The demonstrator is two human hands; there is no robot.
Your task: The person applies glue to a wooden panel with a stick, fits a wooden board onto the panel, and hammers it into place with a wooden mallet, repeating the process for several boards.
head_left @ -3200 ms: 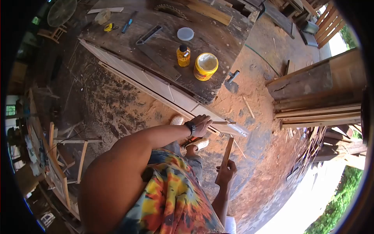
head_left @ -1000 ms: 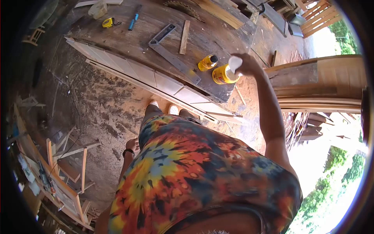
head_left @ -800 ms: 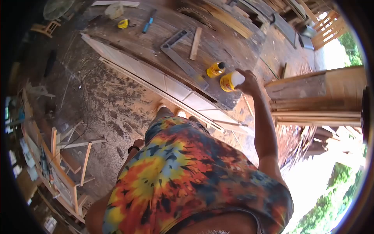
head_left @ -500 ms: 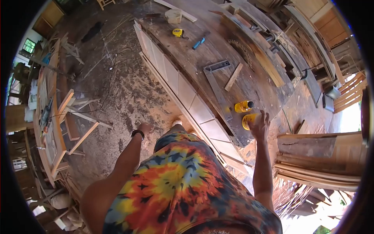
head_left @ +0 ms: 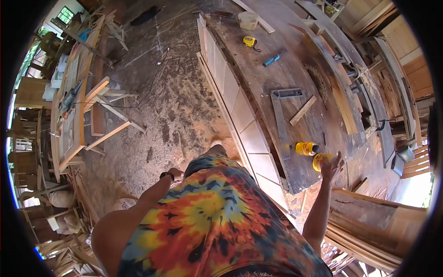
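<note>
— Since the left hand [head_left: 175, 174] hangs by the hip, is its grip closed on anything?
— I cannot tell; it is too small. Nothing shows in it.
— Why does the panelled frame [head_left: 251, 138] stand on edge?
— It leans against the side of the tabletop [head_left: 277, 76], which props it.
— And the right hand [head_left: 331, 165]?
— Fingers spread, grip wide and empty, palm over the yellow tub [head_left: 317, 161]. The tub sits at the near corner beside the yellow bottle [head_left: 305, 148], probably for easy reach.

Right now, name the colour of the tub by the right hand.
The tub is yellow; head view.
</note>
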